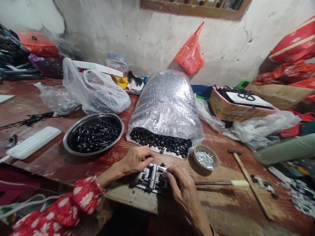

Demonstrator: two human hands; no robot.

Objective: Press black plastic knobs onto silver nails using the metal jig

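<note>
A black and silver metal fixture [153,178] lies at the front edge of the wooden table. My left hand [137,159] is at its upper left, with fingers curled together; whatever they hold, if anything, is too small to make out. On the fixture's right side rests my right hand [180,183], its fingers bent and pressed together at the corner, their tips partly hidden. Just behind, a silvery bubble-wrap bag [169,105] lies with its mouth open, spilling small black round parts [159,141]. A small bowl [206,157] of metal screws or pins stands to the right.
At the left are a steel bowl [93,134] of black parts and a white power strip [34,142]. To the right lie a screwdriver-like tool [236,183] and a hammer [251,180]. Plastic bags [98,91] and a cardboard box [231,109] stand farther back.
</note>
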